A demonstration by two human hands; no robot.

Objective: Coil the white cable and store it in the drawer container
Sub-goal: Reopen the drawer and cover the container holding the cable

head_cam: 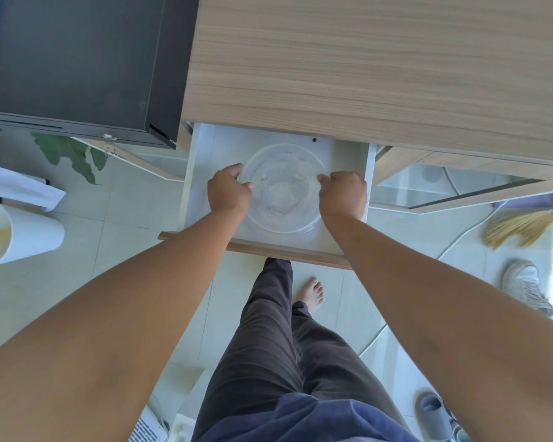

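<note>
We see the drawer (201, 173) pulled out from under the desk top (364, 65), toward the person. In it sits the round container (283, 186), between our left hand (229, 191) and right hand (344, 194), each touching its rim. A cabinet (77, 65) stands left of the desk. On the floor, a bin (16, 234) lies to the left, a broom (524, 224) and shoes (524, 285) to the right.
</note>
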